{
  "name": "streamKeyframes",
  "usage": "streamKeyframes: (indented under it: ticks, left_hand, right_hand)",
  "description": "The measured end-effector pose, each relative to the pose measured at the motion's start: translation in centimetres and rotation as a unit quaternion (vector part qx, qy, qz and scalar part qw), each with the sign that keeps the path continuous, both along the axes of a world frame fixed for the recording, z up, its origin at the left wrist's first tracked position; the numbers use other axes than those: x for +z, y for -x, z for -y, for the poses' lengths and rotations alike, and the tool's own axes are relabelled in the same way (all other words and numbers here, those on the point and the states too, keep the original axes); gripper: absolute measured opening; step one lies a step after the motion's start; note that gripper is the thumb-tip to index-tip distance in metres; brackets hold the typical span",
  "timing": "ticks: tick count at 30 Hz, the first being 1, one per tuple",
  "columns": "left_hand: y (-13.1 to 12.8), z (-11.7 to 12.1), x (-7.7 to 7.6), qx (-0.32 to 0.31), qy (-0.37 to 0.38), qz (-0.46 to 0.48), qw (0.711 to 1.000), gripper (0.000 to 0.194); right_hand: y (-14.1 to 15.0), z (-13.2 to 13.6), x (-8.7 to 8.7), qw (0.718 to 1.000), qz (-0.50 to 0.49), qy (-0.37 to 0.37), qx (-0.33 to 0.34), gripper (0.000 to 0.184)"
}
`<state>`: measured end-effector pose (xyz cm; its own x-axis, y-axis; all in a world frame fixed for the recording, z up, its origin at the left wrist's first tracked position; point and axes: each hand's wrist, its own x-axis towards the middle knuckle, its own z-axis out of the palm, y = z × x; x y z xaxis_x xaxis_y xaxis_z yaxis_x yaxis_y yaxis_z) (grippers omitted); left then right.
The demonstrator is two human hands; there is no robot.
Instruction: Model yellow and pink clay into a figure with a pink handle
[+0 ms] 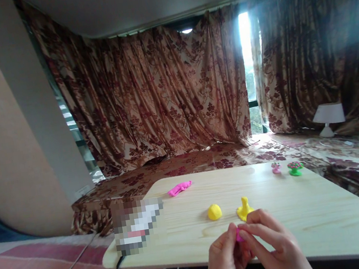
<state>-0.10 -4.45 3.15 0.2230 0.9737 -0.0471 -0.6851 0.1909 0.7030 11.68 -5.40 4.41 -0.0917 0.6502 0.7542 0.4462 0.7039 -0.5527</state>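
Just over the table's front edge, my left hand point(225, 253) and my right hand point(275, 244) meet, fingertips pinched together on a small pink lump of modelling clay point(238, 235). Most of the lump is hidden by the fingers. Beyond my right hand stands a yellow clay piece point(245, 209) with a wide base and an upright stem. A yellow clay ball point(214, 212) rests to its left. Farther back lies a bright pink packet or clay lump point(180, 189); which it is I cannot tell.
A pale wooden table point(181, 237) spans the front. At its back right stand a green mushroom-like clay figure point(295, 169) and a smaller pink one point(276, 167). A blurred-out item point(139, 226) with a black cable lies at the left edge. A white lamp point(328, 114) stands beyond.
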Motion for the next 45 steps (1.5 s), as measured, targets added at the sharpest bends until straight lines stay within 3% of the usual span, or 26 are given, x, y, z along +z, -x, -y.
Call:
streamKeyframes:
  ticks: [6,11,14,18,22,24,30,36,41,45]
  left_hand:
    - [0.2,0.2,0.4,0.028,0.001,-0.006,1.000,0.030]
    - [0.2,-0.2,-0.5,0.034,0.004,-0.043,0.998,0.039]
    - [0.4,-0.3,-0.8,0.029,-0.029,-0.055,0.998,0.038]
    - [0.7,0.1,-0.1,0.032,-0.042,-0.034,0.998,0.032]
    - [0.5,0.3,0.5,0.022,-0.029,-0.006,0.999,0.029]
    - [0.3,0.3,0.3,0.008,-0.014,0.009,1.000,0.027]
    - [0.1,0.1,-0.5,-0.031,0.035,0.044,0.998,0.027]
    - [0.9,-0.1,-0.5,-0.042,0.055,0.060,0.996,0.009]
    - [0.4,0.0,-0.4,-0.016,-0.013,0.004,1.000,0.033]
    - [0.3,0.1,-0.4,0.005,-0.052,-0.041,0.998,0.045]
  right_hand:
    - [0.3,0.0,-0.2,0.993,0.095,-0.068,-0.007,0.022]
    - [0.2,-0.6,-0.1,0.990,0.110,-0.089,0.014,0.019]
    - [0.2,-0.8,-0.5,0.993,0.090,-0.070,0.024,0.019]
    - [0.0,-0.7,-1.0,0.996,0.071,-0.018,0.041,0.022]
    - [0.1,-0.6,-0.5,0.996,0.078,-0.024,0.026,0.022]
    - [0.3,-0.6,-0.1,0.996,0.079,-0.027,0.016,0.013]
    - [0.6,-0.8,0.4,0.995,0.076,-0.058,0.007,0.019]
    - [-0.1,-0.5,-0.4,0.995,0.062,0.025,0.079,0.019]
    - [0.1,-1.0,-1.4,0.997,-0.030,0.019,0.073,0.017]
    - [0.2,-1.1,-1.0,0.999,0.041,0.007,0.028,0.020]
